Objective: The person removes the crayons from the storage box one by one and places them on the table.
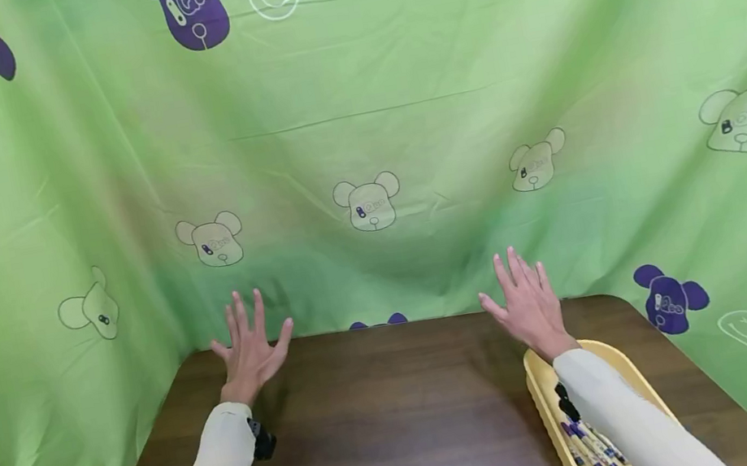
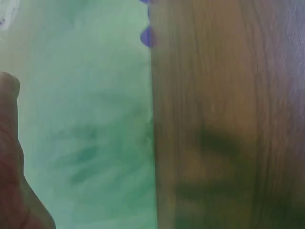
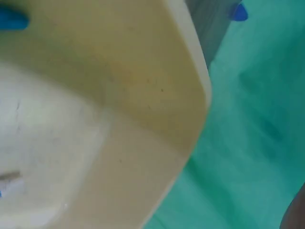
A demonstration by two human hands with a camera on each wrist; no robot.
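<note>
Currently both hands empty: my left hand [image 1: 250, 351] and right hand [image 1: 529, 304] hover with fingers spread over the table [image 1: 403, 409]; one yellow tray [image 1: 543, 402] of markers [image 1: 591, 448], count unclear, under my right forearm

open middle: the dark wooden tabletop [image 1: 404, 417] lies bare across the centre of the frame, between the two sleeves, giving a wide lane.
lower right: a yellow tray [image 1: 612, 354] holding pens [image 1: 591, 448] fills that corner under the right forearm.
back and sides: the green cloth [image 1: 359, 145] hangs as a wall at the tabletop's far edge and down both sides.
upper centre: the left hand [image 1: 250, 350] and right hand [image 1: 530, 306] hover with fingers spread, well apart, near the cloth.
</note>
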